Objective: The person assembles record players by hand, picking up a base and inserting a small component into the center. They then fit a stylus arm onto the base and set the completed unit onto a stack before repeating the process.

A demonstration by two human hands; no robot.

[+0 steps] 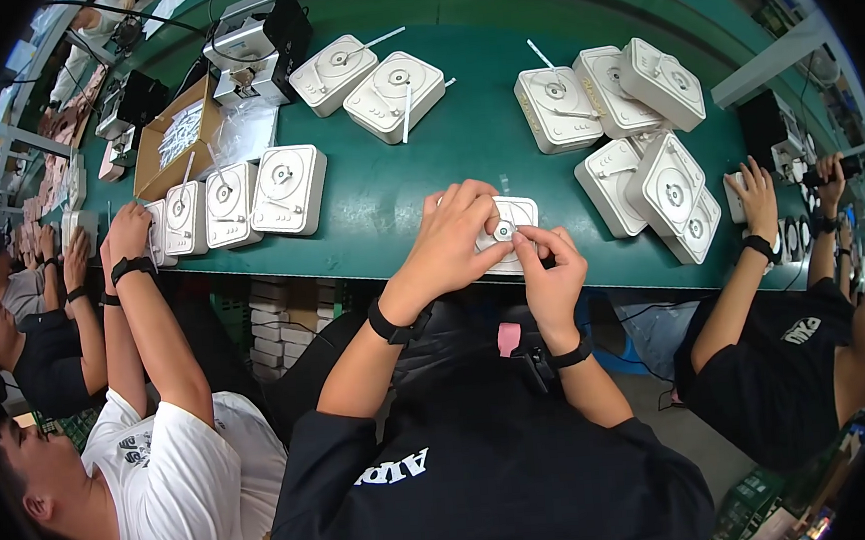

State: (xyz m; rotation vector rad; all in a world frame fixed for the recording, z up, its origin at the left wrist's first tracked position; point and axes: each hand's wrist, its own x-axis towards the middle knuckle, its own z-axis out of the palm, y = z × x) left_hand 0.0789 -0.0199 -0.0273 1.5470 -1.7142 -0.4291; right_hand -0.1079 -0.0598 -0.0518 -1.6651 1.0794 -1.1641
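A white, square unit shaped like a small record player (pixel 522 207) lies on the table right in front of me. My left hand (pixel 453 236) reaches over its left side, the fingers curled around it and the thumb close to the round disc in its middle. From the right, my right hand (pixel 555 269) comes in with thumb and forefinger pinched together at the edge of that disc. Whatever lies between those fingertips is too small to make out. Both hands cover much of the unit's left and near sides.
Several similar white units stand in groups at the left (pixel 288 188), the back (pixel 398 94) and the right (pixel 673 185). A cardboard box (pixel 205 137) of white strips sits near a metal machine (pixel 254 44). Co-workers sit on both sides; one person's hands (pixel 129 234) touch the left units.
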